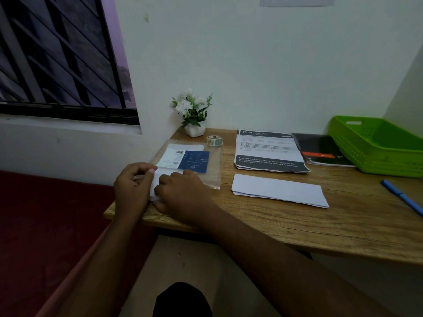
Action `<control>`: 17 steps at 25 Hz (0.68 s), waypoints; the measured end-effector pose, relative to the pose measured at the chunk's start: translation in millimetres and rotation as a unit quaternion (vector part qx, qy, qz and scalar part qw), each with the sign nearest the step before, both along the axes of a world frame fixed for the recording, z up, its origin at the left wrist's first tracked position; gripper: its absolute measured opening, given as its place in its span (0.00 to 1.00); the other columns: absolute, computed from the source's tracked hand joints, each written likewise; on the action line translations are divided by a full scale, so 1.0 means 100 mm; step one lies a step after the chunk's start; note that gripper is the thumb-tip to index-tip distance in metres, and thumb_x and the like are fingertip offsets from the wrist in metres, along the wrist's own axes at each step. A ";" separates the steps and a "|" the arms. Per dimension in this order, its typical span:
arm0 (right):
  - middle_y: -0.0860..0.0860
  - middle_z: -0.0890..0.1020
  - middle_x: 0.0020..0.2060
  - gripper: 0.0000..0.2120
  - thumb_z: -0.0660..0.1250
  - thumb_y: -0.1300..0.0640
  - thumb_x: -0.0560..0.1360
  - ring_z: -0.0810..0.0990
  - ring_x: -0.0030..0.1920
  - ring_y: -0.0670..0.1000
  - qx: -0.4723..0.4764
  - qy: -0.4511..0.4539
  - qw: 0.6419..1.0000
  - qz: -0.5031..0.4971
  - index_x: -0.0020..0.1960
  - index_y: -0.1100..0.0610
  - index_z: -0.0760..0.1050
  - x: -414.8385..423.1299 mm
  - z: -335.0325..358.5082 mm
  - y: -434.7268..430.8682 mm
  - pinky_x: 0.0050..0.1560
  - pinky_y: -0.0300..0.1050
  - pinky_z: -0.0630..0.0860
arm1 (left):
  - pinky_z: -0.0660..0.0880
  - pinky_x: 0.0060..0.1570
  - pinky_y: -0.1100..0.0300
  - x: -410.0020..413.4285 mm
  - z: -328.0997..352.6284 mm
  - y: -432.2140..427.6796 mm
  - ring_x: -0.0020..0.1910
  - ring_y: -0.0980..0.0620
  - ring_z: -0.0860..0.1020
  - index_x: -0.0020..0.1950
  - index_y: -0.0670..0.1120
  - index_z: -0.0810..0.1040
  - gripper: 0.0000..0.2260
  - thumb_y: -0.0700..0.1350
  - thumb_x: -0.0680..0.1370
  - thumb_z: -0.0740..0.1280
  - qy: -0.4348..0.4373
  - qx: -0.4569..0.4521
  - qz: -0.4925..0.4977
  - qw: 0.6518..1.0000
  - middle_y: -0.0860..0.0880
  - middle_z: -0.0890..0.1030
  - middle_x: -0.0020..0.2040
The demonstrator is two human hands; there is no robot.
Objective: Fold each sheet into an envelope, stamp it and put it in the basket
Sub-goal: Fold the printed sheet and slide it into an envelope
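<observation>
Sheet (158, 179): your curled fingers pinch it from both sides, left hand (134, 181) at one edge, right hand (180, 188) at the other, likely setting a crease. It sits on the table's (297, 225) near-left corner; sticker roll (214, 141) and basket (375, 145) wait beyond.

I pinch a small white sheet (157, 183) between my left hand (132, 186) and right hand (183, 193), both curled over it. Just beyond my fingers lies a clear sleeve (214, 163) holding a blue card (194, 161). Right of my grip rests a folded sheet (279, 189); farther right and back stands the green basket (375, 148).
</observation>
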State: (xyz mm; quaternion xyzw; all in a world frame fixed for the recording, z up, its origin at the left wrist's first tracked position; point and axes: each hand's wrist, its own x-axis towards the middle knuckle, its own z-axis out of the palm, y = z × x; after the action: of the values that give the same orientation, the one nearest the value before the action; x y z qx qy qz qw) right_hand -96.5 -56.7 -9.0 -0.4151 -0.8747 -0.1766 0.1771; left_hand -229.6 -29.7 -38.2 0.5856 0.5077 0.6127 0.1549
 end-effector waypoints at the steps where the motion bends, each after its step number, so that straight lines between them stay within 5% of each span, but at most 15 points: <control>1: 0.52 0.83 0.48 0.14 0.63 0.46 0.77 0.80 0.46 0.52 0.007 0.007 1.000 -0.009 0.51 0.55 0.81 -0.01 0.00 -0.01 0.46 0.48 0.72 | 0.78 0.48 0.53 -0.01 0.00 0.00 0.47 0.49 0.79 0.48 0.40 0.81 0.05 0.37 0.75 0.66 -0.007 0.004 -0.005 1.000 0.44 0.82 0.46; 5: 0.55 0.82 0.54 0.14 0.63 0.48 0.78 0.80 0.53 0.56 -0.013 0.054 0.997 -0.055 0.55 0.57 0.79 -0.10 0.07 -0.08 0.56 0.53 0.72 | 0.78 0.50 0.50 -0.03 0.00 0.00 0.49 0.49 0.79 0.48 0.42 0.80 0.05 0.37 0.76 0.65 -0.033 0.007 -0.030 0.999 0.45 0.82 0.46; 9: 0.55 0.81 0.55 0.15 0.59 0.49 0.80 0.79 0.55 0.55 -0.039 0.089 0.993 -0.065 0.56 0.57 0.77 -0.13 0.13 -0.13 0.58 0.53 0.70 | 0.79 0.47 0.48 -0.01 0.01 0.01 0.50 0.47 0.80 0.50 0.46 0.80 0.12 0.50 0.81 0.59 -0.058 -0.054 -0.062 0.995 0.46 0.82 0.49; 13: 0.54 0.84 0.47 0.13 0.60 0.49 0.79 0.81 0.47 0.55 -0.030 0.142 0.986 -0.077 0.53 0.56 0.78 -0.09 0.14 -0.14 0.47 0.49 0.68 | 0.78 0.49 0.48 0.01 0.04 0.03 0.50 0.47 0.79 0.53 0.51 0.77 0.23 0.64 0.78 0.50 -0.036 -0.071 -0.048 0.996 0.45 0.80 0.52; 17: 0.52 0.84 0.47 0.13 0.60 0.49 0.79 0.82 0.45 0.52 -0.030 0.225 0.971 -0.080 0.55 0.54 0.80 0.03 0.16 -0.21 0.44 0.46 0.72 | 0.75 0.52 0.51 0.04 0.05 0.01 0.55 0.48 0.77 0.57 0.51 0.76 0.24 0.63 0.79 0.46 -0.041 -0.062 -0.028 0.997 0.47 0.78 0.55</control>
State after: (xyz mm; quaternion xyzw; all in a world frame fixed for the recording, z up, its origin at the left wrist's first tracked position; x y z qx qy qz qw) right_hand -93.1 -77.7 6.7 -0.5179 -0.7813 -0.0656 0.3422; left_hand -225.9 -28.8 -32.9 0.5631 0.5213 0.5992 0.2286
